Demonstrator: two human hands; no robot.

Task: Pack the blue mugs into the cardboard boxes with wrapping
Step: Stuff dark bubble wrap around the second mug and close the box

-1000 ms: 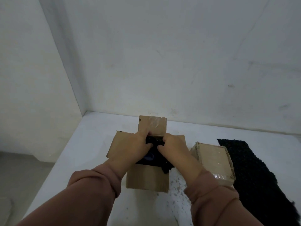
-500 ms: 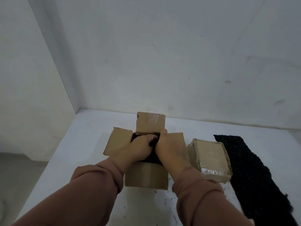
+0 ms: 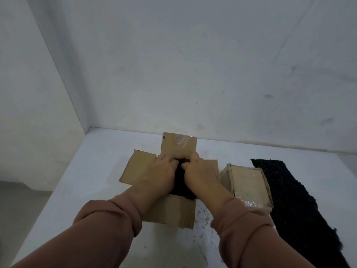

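An open cardboard box (image 3: 170, 211) stands in the middle of the white table, its flaps spread outward. Black wrapping (image 3: 180, 183) fills its opening, and no blue mug shows under it. My left hand (image 3: 160, 175) and my right hand (image 3: 200, 176) lie side by side over the opening. The fingertips of both curl down into the wrapping near the box's far flap and grip it.
A closed, taped cardboard box (image 3: 248, 187) sits just right of the open one. Beyond it a long sheet of black wrapping material (image 3: 289, 202) lies flat on the table (image 3: 100, 171). Walls close off the back and left; the table's left edge drops off.
The wrapped bundle, with blue showing a second ago, has gone down into the box. Both hands followed it down and toward the far flap, and the blue is now covered.
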